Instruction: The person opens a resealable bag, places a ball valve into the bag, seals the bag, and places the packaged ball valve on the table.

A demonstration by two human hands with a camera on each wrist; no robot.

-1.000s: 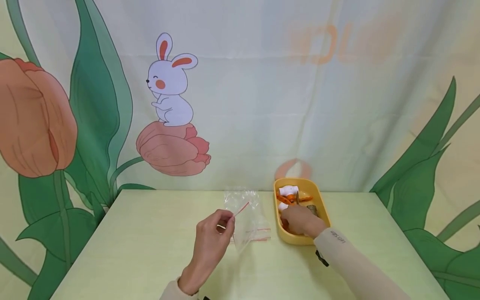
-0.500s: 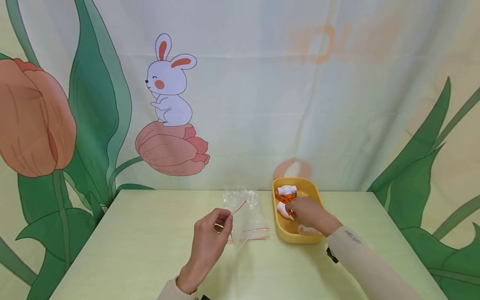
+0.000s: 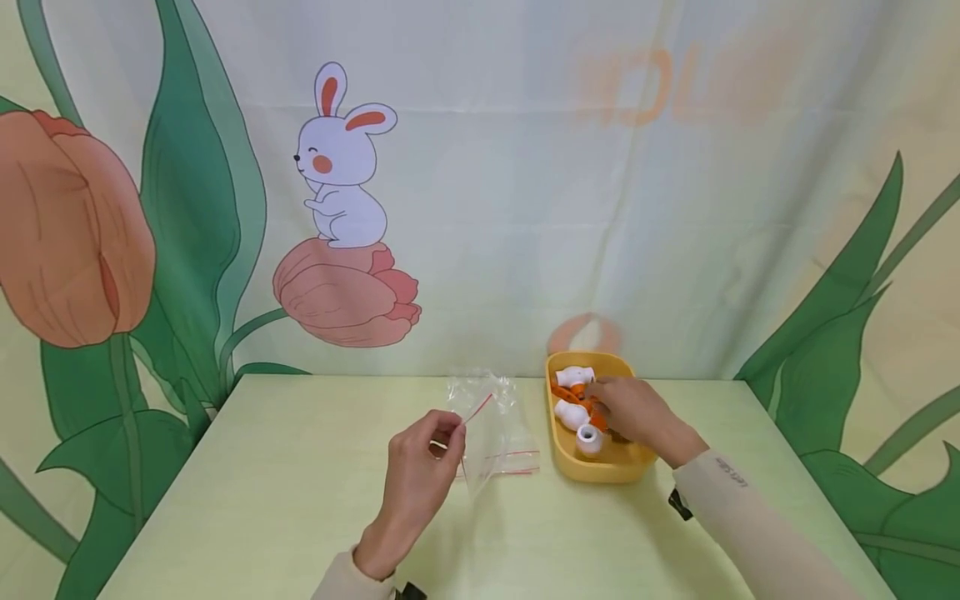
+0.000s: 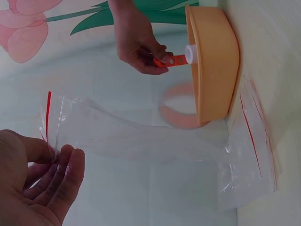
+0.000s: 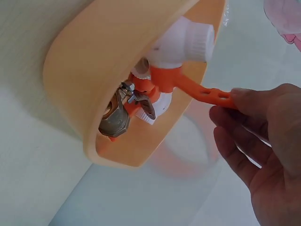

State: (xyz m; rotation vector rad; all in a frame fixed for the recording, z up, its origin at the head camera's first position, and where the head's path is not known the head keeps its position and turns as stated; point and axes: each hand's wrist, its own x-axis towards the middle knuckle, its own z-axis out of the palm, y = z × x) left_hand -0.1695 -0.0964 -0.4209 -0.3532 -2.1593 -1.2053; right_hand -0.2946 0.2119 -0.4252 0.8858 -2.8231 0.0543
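My left hand (image 3: 420,475) pinches the red-striped top edge of a clear zip-lock bag (image 4: 108,117), which hangs in the air. At the yellow tub (image 3: 596,475), my right hand (image 5: 268,132) pinches the orange lever of a white plastic ball valve (image 5: 171,47) between thumb and fingers. That valve is tilted, at the tub's rim in the right wrist view. Behind it in the tub are another white valve (image 3: 573,377) with orange parts and a brass valve (image 5: 115,120) with a metal lever, partly hidden.
More clear bags with red stripes (image 3: 517,462) lie flat on the pale table (image 3: 285,483), left of the tub. A printed curtain (image 3: 480,208) with a rabbit and tulips hangs right behind the table's back edge.
The right hand has shifted up and to the right within the tub and now holds a white ball valve by its lever, swung round. The left hand has kept its hold on the bag.
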